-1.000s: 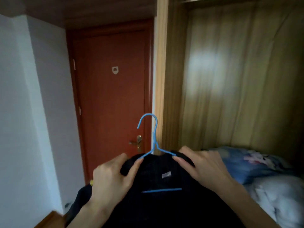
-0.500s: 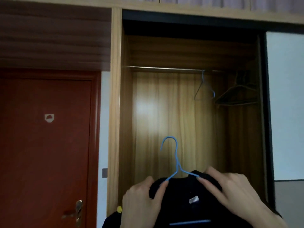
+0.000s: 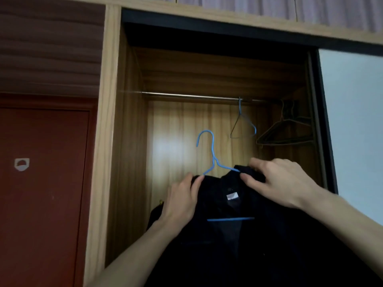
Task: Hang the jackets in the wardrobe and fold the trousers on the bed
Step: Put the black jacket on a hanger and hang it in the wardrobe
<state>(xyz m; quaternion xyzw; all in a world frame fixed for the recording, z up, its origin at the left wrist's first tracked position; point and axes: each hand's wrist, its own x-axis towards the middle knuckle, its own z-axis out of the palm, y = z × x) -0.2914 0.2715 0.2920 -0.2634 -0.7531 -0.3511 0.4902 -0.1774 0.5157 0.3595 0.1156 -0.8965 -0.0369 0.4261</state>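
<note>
**A:** What's different from a second ago?

**B:** The whole view. Then it looked low, at a red-brown door and bedding on the right; now it is tipped up into the open light-wood wardrobe (image 3: 113, 121), and the thin horizontal metal rail (image 3: 186, 96) is in sight. The person has turned to face the hanging space, so I'd judge this the carry-and-lift stretch just ahead of hooking on.

**A:** Is there room on that rail?

**B:** Plenty on its left and middle. An empty wire hanger with a blue hook (image 3: 242, 125) hangs right of centre, and a bunch of dark empty hangers (image 3: 286, 133) sits by the right wall.

**A:** And the jacket?

**B:** The dark, near-black jacket (image 3: 238, 245) is held up in front of the opening, already threaded on a bright blue wire hanger (image 3: 211, 150) — its hook stands free above the collar, well below the rail and left of the hanging wire one.

**A:** The hands?

**B:** Apart, one on each shoulder. The left hand (image 3: 182, 199) pinches the fabric where the blue wire enters the cloth; the right hand (image 3: 277, 181) grips the other shoulder, fingertips pressed on the collar edge. The hook sits between them — higher than both.
</note>
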